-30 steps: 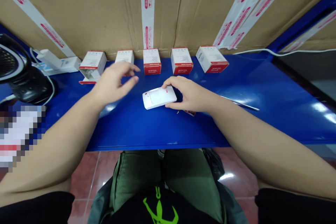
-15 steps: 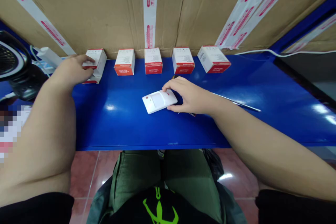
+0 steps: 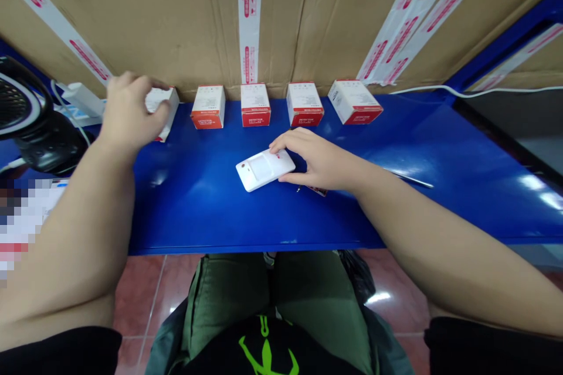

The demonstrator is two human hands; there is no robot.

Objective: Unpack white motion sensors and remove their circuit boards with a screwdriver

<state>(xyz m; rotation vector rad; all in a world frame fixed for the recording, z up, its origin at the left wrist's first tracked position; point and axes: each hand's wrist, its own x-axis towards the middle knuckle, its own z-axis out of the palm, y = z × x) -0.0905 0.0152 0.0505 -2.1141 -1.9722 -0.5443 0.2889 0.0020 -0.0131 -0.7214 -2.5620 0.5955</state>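
My right hand [image 3: 319, 159] rests on the blue shelf, fingers closed around the right end of a flat white detector [image 3: 264, 169]. My left hand [image 3: 128, 110] is at the back left, fingers wrapped round the leftmost small white-and-red box [image 3: 166, 106], which it largely hides. Several more matching boxes stand in a row along the back: one [image 3: 208, 106], another [image 3: 255, 104], a third [image 3: 304, 103] and the rightmost [image 3: 354, 101].
The blue metal shelf [image 3: 440, 187] ends at a front edge above my lap. Taped cardboard [image 3: 308, 12] forms the back wall. A black device [image 3: 30, 129] and a white adapter with cable [image 3: 81, 99] sit at the left. A thin metal rod [image 3: 409, 178] lies right of my wrist.
My left hand moved from the middle of the shelf to the back left and closed on the leftmost box. My right hand stayed on the white detector.
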